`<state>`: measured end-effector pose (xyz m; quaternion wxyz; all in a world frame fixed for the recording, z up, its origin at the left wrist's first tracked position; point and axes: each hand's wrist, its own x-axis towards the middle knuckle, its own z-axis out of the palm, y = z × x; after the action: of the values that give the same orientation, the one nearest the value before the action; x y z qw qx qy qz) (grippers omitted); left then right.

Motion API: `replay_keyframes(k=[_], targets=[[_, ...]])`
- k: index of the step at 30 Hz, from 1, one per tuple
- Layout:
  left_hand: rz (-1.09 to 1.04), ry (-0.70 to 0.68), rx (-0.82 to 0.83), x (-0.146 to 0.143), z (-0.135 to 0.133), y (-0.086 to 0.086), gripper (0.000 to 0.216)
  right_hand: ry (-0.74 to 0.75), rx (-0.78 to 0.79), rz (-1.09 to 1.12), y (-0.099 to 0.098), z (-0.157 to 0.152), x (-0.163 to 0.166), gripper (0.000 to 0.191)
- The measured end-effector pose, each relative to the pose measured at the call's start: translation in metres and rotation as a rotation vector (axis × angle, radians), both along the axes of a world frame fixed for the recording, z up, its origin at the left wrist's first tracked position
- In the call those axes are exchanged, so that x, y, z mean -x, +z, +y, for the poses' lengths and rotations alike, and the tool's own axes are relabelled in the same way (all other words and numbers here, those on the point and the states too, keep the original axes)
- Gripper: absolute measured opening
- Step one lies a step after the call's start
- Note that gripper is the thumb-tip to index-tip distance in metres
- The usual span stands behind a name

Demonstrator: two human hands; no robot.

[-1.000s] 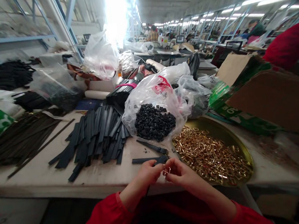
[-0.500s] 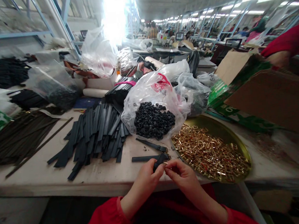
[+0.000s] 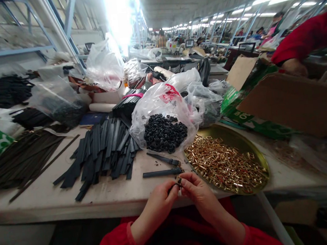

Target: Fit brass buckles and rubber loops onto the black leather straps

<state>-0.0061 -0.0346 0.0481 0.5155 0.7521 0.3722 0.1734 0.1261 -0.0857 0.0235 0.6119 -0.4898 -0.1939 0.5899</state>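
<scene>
bare table [image 3: 115, 193] left; brass tray [image 3: 252, 151] blocks right.

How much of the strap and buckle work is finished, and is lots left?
Early, it seems. Done: two black straps with gold ends lie by the hands. In hand: the left hand and right hand pinch a thin black strap and small gold metal buckle together. Left: a big pile of flat black strips and a round gold tray heaped with loose buckles.
</scene>
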Motion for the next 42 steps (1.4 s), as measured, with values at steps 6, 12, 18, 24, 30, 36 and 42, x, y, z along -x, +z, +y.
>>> replay_keyframes(k=[6, 12, 18, 24, 30, 36, 42], targets=[[0.052, 0.024, 0.012, 0.002, -0.003, 0.0, 0.026, -0.031, 0.045, 0.084, -0.001, -0.004, 0.0, 0.029], [0.08, -0.054, 0.016, 0.009, 0.001, 0.006, 0.028, 0.05, -0.037, -0.217, 0.001, -0.008, 0.003, 0.027], [0.043, -0.081, 0.022, 0.005, 0.0, 0.008, 0.03, 0.093, -0.048, -0.291, -0.003, -0.008, 0.0, 0.028], [0.039, -0.055, 0.105, 0.005, -0.003, 0.004, 0.024, 0.064, 0.004, -0.278, 0.001, -0.007, -0.001, 0.029], [-0.038, 0.098, 0.176, 0.005, -0.004, -0.006, 0.018, 0.1, 0.016, -0.202, 0.002, -0.007, 0.002, 0.028], [-0.035, 0.035, 0.296, 0.008, -0.001, -0.005, 0.017, 0.107, 0.008, -0.024, -0.004, -0.006, -0.002, 0.027], [-0.065, 0.069, 0.34, 0.009, -0.001, -0.004, 0.022, 0.128, -0.026, -0.164, -0.004, -0.007, 0.006, 0.03]])
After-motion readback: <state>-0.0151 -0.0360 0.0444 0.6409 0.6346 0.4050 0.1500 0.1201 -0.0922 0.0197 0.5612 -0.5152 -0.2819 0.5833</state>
